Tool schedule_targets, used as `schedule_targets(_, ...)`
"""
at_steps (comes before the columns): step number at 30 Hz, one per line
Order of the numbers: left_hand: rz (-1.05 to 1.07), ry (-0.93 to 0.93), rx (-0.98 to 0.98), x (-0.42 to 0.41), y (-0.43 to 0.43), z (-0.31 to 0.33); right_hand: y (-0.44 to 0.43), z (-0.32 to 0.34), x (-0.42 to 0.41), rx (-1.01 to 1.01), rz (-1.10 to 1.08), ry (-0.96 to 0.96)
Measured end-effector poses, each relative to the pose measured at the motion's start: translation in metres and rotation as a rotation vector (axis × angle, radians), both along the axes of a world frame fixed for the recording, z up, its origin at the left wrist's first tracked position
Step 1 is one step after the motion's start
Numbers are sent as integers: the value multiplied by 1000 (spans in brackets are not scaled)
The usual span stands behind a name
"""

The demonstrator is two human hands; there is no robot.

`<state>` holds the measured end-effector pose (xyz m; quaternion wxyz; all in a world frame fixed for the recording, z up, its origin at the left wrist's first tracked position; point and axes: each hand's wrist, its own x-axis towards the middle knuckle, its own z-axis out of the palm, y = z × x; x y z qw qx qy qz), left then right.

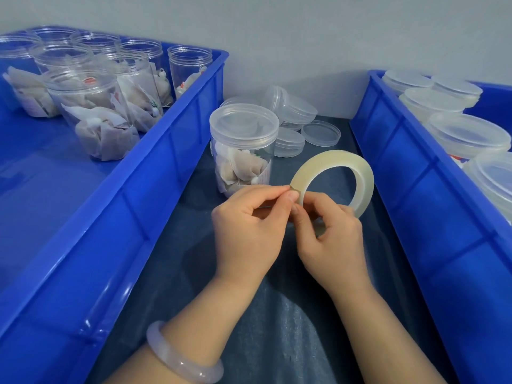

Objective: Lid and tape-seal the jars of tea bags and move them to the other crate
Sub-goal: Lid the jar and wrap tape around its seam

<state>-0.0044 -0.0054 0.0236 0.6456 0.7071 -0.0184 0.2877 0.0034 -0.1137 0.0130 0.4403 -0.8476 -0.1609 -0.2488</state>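
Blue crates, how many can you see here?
2. The left crate holds open jars of tea bags; the right crate holds lidded jars. Both run past the frame edges; no other crate shows.

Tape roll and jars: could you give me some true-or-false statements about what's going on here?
1. The middle jar, standing between the crates, has its lid on. True.
2. The crated jars in the left crate are lidded. False: their tops are open.
3. Both the left hand and the right hand hold the tape roll. True.
4. The loose lids lie in the right crate. False: they lie on the cloth behind the middle jar.
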Motion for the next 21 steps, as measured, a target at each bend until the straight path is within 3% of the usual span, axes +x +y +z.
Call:
schedule_targets(5, -304, 182, -297, 2, 3, -2, -2, 7, -3, 382, 206, 100)
schedule_targets(8, -583, 284, -467, 3, -2, -1, -4, 10, -3, 474, 341, 176)
schedule_targets(13, -787, 336, -702, -1, 1, 6, -12, 7, -2, 412, 407, 205)
schedule_targets(18, -743, 345, -660, 3, 2, 4, -8, 9, -5, 322, 366, 195)
schedule_targets(21, -715, 323, -629, 4, 0, 0, -12, 14, -6, 246, 224, 95)
